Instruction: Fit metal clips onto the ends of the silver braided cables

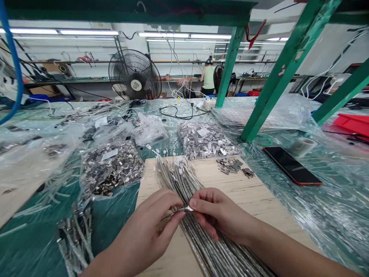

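Left fingers (173,224) pinch a wire (177,210), right fingers (200,205) nip its white tip (189,208), presumably steadying it; parts bag (112,167) at ten o'clock.

This is looking like a workshop: bags of metal parts (121,165) are lying on a bench (117,212); tube lights (163,35) are glowing.

No txt can be read: badge (136,85) of fan (153,77), approx. 10 o'clock, and bag labels (110,154), approx. 9 & 2 o'clock, are seen too small.
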`<state>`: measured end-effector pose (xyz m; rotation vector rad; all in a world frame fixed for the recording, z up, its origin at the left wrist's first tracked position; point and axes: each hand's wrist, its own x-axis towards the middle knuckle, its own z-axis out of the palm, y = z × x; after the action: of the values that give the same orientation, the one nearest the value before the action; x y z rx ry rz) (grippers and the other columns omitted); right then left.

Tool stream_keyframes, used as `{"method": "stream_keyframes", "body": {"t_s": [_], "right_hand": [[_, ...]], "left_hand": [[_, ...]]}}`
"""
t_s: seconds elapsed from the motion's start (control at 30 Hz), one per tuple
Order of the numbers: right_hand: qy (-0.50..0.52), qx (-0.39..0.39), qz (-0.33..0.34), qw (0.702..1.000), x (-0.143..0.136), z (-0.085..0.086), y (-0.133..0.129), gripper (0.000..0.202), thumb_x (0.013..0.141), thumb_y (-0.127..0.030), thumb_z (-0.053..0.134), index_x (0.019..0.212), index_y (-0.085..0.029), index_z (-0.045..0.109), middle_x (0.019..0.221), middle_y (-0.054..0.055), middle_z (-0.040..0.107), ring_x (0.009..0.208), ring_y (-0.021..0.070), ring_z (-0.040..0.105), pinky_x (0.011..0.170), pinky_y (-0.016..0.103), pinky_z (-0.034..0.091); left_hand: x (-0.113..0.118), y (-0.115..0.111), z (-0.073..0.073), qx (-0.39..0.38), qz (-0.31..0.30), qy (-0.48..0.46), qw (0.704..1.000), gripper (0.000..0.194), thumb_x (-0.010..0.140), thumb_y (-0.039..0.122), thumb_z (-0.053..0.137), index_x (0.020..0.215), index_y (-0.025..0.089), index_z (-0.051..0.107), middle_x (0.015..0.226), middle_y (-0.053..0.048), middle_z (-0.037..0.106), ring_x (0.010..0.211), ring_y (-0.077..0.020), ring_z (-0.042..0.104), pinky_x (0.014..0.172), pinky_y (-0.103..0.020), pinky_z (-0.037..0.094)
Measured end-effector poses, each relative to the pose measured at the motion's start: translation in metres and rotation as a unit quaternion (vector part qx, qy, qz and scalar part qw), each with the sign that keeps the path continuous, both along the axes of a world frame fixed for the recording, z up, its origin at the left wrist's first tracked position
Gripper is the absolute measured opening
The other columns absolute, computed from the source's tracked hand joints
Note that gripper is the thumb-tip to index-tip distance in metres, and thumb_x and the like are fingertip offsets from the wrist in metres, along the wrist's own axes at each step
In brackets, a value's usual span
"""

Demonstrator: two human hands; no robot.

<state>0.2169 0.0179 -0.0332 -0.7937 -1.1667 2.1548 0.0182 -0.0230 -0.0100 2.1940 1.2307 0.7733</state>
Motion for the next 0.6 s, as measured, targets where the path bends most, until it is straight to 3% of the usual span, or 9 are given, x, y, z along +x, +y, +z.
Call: {"method": "stream_keyframes", "body": {"t_s": [0.1, 0.4, 0.5, 0.6], "right_hand": [[-0.007, -0.001, -0.004, 1.0, -0.001, 0.0, 0.0, 0.033, 0.079, -0.042, 0.07, 0.07, -0.013, 0.056, 0.051, -0.004, 0.055, 0.031, 0.005, 0.043, 0.028, 0.014, 0.033], [-0.02, 0.013, -0.021, 0.999, -0.003, -0.002, -0.003, 0.031, 0.083, -0.039, 0.066, 0.069, -0.014, 0.056, 0.052, -0.003, 0.056, 0.032, 0.0053, 0.044, 0.029, 0.014, 0.035], [-0.027, 0.011, -0.022, 0.999, -0.003, -0.003, -0.003, 0.031, 0.082, -0.04, 0.067, 0.069, -0.014, 0.056, 0.051, -0.003, 0.056, 0.031, 0.0055, 0.043, 0.029, 0.015, 0.035], [-0.036, 0.014, -0.022, 0.999, -0.003, -0.004, -0.003, 0.031, 0.082, -0.041, 0.067, 0.071, -0.014, 0.056, 0.052, -0.004, 0.056, 0.032, 0.0056, 0.043, 0.029, 0.015, 0.035]], "left_hand": [[0.0, 0.0, -0.001, 0.08, -0.015, 0.01, 0.997, 0.015, 0.092, 0.013, 0.047, 0.098, 0.022, 0.056, 0.094, -0.003, 0.057, 0.087, -0.0149, 0.053, 0.075, -0.026, 0.043], [0.009, -0.007, -0.007, 0.198, 0.017, 0.099, 0.975, 0.013, 0.091, 0.009, 0.048, 0.095, 0.018, 0.056, 0.086, -0.003, 0.058, 0.079, -0.0162, 0.056, 0.07, -0.029, 0.045], [0.011, -0.007, -0.009, 0.186, 0.03, 0.126, 0.974, 0.012, 0.091, 0.011, 0.045, 0.092, 0.018, 0.055, 0.085, -0.003, 0.057, 0.076, -0.0168, 0.056, 0.067, -0.03, 0.044], [0.012, -0.006, -0.008, 0.118, 0.056, 0.123, 0.984, 0.012, 0.091, 0.012, 0.043, 0.087, 0.02, 0.052, 0.081, -0.001, 0.054, 0.072, -0.0155, 0.055, 0.064, -0.029, 0.042]]}}
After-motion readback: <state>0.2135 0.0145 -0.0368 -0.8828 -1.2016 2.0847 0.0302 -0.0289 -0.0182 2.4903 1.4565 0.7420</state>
